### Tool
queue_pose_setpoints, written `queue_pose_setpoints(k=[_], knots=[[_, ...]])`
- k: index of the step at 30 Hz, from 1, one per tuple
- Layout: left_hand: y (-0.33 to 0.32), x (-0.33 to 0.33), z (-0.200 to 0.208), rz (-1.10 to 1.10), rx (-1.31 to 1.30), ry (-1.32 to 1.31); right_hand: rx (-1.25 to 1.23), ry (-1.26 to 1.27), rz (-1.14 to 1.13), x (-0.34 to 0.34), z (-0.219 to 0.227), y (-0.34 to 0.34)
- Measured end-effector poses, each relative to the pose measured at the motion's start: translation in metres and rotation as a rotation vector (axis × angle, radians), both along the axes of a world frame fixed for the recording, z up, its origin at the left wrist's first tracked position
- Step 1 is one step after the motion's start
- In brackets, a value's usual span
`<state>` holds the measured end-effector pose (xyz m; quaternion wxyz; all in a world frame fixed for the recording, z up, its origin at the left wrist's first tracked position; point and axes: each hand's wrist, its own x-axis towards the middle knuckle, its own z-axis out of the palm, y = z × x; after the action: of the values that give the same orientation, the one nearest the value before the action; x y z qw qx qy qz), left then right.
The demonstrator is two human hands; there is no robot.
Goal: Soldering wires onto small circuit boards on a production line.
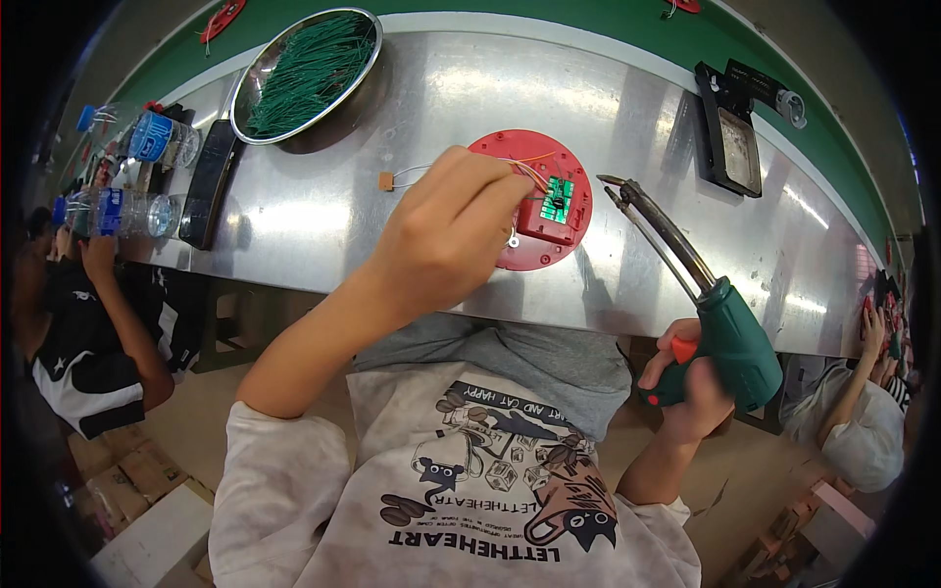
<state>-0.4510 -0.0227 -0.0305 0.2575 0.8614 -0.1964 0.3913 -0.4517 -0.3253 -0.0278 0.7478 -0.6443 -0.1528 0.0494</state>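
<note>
My left hand (pixel 451 220) is closed in a pinch over a round red plastic disc (pixel 573 220), at the thin wires (pixel 534 173) beside a small green circuit board (pixel 560 200). Its fingertips are partly hidden. From the disc, pale wires run left past my knuckles to a small tan connector (pixel 386 181) on the table. My right hand (pixel 694 387) grips the handle of a dark green soldering gun (pixel 740 343) with an orange-red trigger. The gun's long metal tip (pixel 618 184) points up and left, just right of the disc and apart from it.
A metal bowl (pixel 336 113) of green wires stands at the back left of the metal table (pixel 431 88). Left of it are a long black case (pixel 208 186) and plastic bottles (pixel 147 214). A black stand with a tray (pixel 730 147) sits back right. Other people work at both sides.
</note>
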Motion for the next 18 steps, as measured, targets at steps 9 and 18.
queue_pose_setpoints(k=[9, 18], knots=[[0.002, -0.004, 0.0, -0.048, 0.021, 0.031, -0.124, 0.013, 0.053, -0.011, 0.001, 0.011], [-0.001, -0.002, -0.002, -0.015, 0.033, 0.122, -0.139, 0.024, 0.093, -0.009, 0.005, 0.012]])
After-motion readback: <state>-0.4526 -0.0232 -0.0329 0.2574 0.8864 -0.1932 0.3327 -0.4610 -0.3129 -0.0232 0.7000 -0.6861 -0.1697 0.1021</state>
